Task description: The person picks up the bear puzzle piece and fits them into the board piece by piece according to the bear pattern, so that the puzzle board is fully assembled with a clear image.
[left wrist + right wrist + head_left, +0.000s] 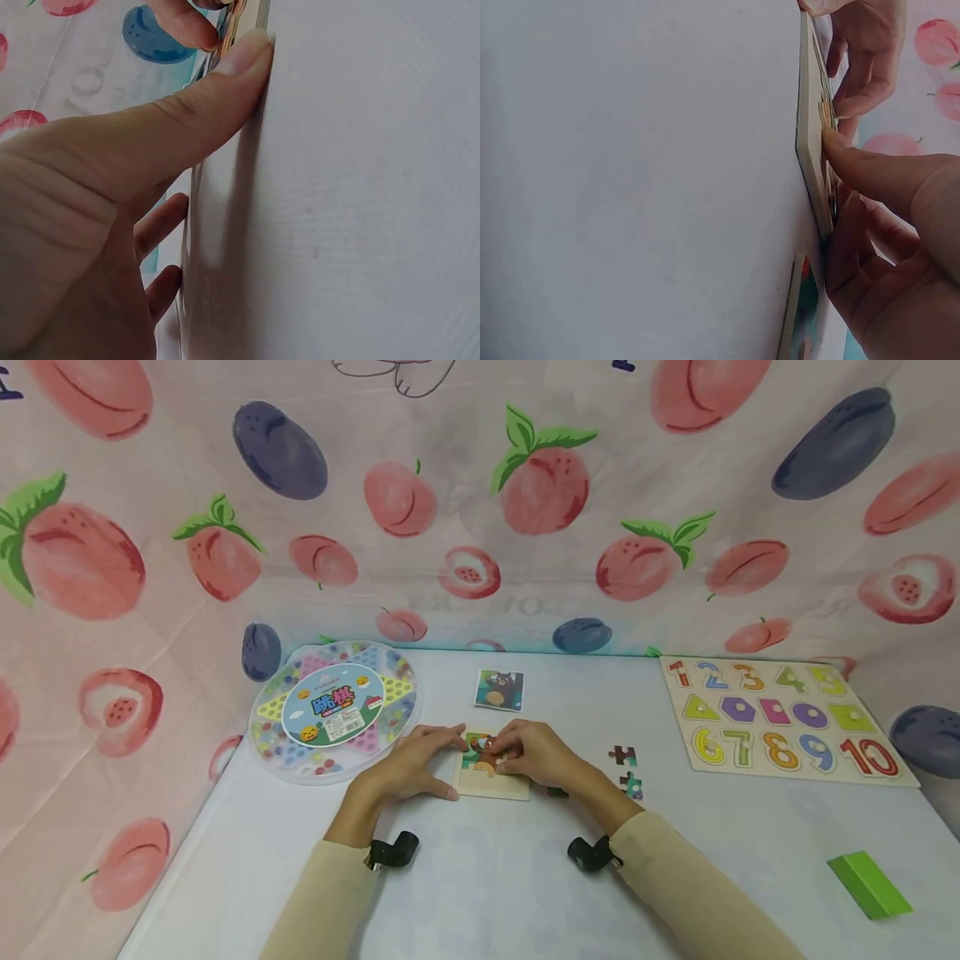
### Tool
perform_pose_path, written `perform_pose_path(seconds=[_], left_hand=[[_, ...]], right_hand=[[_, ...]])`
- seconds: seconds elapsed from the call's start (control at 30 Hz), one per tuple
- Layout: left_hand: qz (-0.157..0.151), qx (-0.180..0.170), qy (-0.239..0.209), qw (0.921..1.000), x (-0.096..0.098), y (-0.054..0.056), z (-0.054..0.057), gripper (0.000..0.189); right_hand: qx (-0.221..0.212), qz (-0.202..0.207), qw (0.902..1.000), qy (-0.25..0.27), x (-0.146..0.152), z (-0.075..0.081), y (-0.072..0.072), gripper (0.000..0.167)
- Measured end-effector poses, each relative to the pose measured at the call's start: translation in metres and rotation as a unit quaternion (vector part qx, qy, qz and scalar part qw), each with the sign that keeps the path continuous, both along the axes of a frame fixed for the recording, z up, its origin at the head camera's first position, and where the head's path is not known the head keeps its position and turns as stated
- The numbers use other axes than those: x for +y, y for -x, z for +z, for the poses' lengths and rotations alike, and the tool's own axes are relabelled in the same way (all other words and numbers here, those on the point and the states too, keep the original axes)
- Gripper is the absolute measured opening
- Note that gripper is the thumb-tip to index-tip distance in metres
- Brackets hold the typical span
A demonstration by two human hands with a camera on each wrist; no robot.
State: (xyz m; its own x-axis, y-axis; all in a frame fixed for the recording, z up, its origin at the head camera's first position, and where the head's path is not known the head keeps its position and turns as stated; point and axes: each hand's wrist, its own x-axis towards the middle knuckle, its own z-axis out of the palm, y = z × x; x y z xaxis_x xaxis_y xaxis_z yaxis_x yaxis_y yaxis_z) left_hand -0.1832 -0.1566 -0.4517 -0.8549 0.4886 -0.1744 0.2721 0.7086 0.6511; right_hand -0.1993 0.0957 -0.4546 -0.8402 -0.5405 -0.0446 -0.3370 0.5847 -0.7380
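Beige sleeves (315, 902) cover both forearms at the near side of the white table (480, 893), each wrist wearing a small black camera (401, 849); a bright green block (868, 883) lies off to the right. Farther up, a pale wooden puzzle board (491, 787) lies flat on the table between the hands, bear-picture pieces (471, 758) in its far part, bare wood along its near edge. The left hand (408, 768) has its grip spread wide, thumb against the board's near left corner, fingertips at the far left one. The right hand (538, 755) bends over the pieces, fingers curled, thumb touching them; whether its grip has hold of one, I cannot tell. Loose puzzle pieces (632, 786) lie to its right, one partly hidden by the forearm. Beyond are a bear card (497, 693), a round game set (332, 704) at left and a number board (682, 693) at right. Fruit-printed cloth (540, 581) hangs behind.
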Motion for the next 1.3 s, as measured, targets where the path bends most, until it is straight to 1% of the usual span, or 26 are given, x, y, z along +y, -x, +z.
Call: perform_pose_path(seconds=[0.13,0.4,0.53,0.63,0.73,0.83,0.9,1.03,1.13,1.3], left_hand=[[0.001,0.002,-0.001,1.0000,-0.001,0.000,0.000,0.062],[0.004,-0.006,-0.004,1.0000,-0.002,0.000,0.000,0.062],[0.001,-0.006,-0.007,1.0000,-0.002,0.000,-0.001,0.062],[-0.001,-0.008,-0.010,0.9999,-0.001,0.001,-0.001,0.062],[-0.001,-0.008,-0.012,0.9999,0.000,0.001,-0.001,0.062],[0.000,-0.008,-0.010,0.9999,0.000,0.001,-0.001,0.062],[0.000,-0.006,-0.007,1.0000,0.000,0.001,-0.001,0.062],[-0.002,-0.006,-0.006,1.0000,-0.001,0.001,-0.001,0.062],[0.000,-0.011,-0.010,0.9999,-0.001,0.001,-0.001,0.062],[0.002,-0.014,-0.013,0.9998,-0.002,0.000,-0.002,0.063]], right_hand=[[0.005,-0.001,1.0000,-0.002,-0.001,-0.001,0.000,0.025],[0.013,-0.008,0.9999,-0.003,-0.002,-0.003,-0.002,0.024],[0.010,0.002,0.9999,-0.002,0.002,-0.004,-0.002,0.024],[-0.013,0.020,0.9997,0.005,0.007,-0.002,0.001,0.025],[-0.044,0.034,0.9984,0.009,0.014,0.004,0.003,0.028],[-0.050,0.039,0.9980,0.006,0.022,0.012,0.004,0.031],[-0.044,0.030,0.9986,0.002,0.028,0.017,0.005,0.033],[-0.026,-0.003,0.9996,-0.012,0.043,0.026,0.005,0.033],[-0.003,-0.021,0.9996,-0.018,0.056,0.031,0.003,0.032],[0.026,-0.050,0.9984,-0.003,0.081,0.034,0.002,0.034]])
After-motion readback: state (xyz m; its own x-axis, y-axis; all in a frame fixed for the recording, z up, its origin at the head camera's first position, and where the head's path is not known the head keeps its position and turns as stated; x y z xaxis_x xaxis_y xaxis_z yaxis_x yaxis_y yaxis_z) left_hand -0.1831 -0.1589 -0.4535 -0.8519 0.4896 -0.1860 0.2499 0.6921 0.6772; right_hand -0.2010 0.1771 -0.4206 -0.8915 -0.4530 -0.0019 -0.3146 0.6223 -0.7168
